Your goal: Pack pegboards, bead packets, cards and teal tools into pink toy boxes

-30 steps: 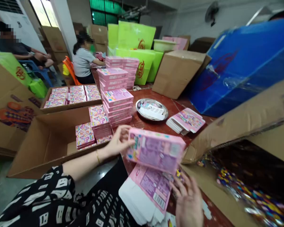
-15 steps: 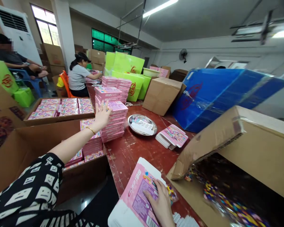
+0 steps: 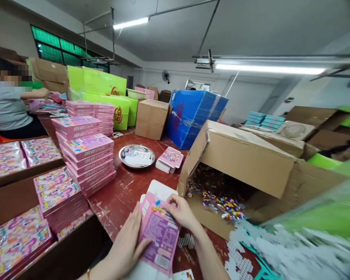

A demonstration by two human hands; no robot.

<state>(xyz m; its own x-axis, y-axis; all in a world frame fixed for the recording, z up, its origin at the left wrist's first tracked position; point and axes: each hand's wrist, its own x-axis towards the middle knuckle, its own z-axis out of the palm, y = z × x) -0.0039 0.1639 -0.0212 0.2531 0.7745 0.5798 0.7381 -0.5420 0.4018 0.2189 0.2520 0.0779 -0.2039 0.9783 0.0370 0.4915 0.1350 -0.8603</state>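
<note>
A flat pink unfolded carton (image 3: 160,231) lies on top of a stack of such flats at the near edge of the red table (image 3: 125,190). My left hand (image 3: 128,243) rests on its left side with the fingers stretched flat. My right hand (image 3: 181,210) pinches the carton's upper right edge with curled fingers. A stack of filled pink boxes (image 3: 89,161) stands on the table to the left. To the right, a brown cardboard box (image 3: 245,163) lies on its side, with colourful wrapped sweets (image 3: 221,204) spilling from it.
A metal dish (image 3: 137,155) and a small pile of pink flats (image 3: 169,159) sit mid-table. Cardboard boxes holding pink boxes (image 3: 20,229) stand at the left. A blue wrapped bundle (image 3: 192,114), green bags (image 3: 111,97) and a seated person (image 3: 8,105) are at the back.
My left hand has come back from the stack of pink boxes and now lies on the flat carton. My right hand shifted to the carton's upper edge. The view swung right.
</note>
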